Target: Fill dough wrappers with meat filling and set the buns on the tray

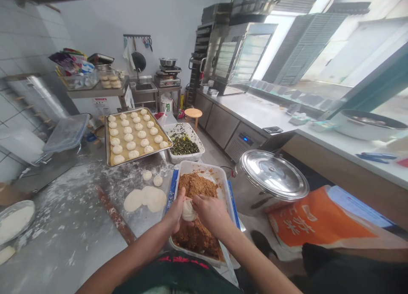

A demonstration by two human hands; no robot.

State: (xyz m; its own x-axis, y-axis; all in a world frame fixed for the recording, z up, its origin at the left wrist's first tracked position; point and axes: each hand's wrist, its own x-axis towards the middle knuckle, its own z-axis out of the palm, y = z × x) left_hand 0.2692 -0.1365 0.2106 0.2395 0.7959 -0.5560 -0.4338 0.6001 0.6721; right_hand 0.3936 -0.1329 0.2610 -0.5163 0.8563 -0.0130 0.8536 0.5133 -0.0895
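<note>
Cupped in my left hand (177,211) is a white dough bun (188,211), its edge partly gathered. The fingers of my right hand (208,211) pinch the dough at its upper right side. Both hands are above a white plastic tub (219,171) of brown meat filling (197,185). Flat dough wrappers (156,199) overlap on the floured steel table to the left, with two small dough balls (157,181) behind them. A wooden rolling pin (114,215) lies further left, dusted with flour. What is inside the bun is hidden.
A tray (107,158) with rows of shaped buns stands at the back of the table. Next to it is a tub (200,151) of dark green filling. To the right are a lidded steel pot (272,171) and an orange sack (299,226). A flour bowl (15,219) sits far left.
</note>
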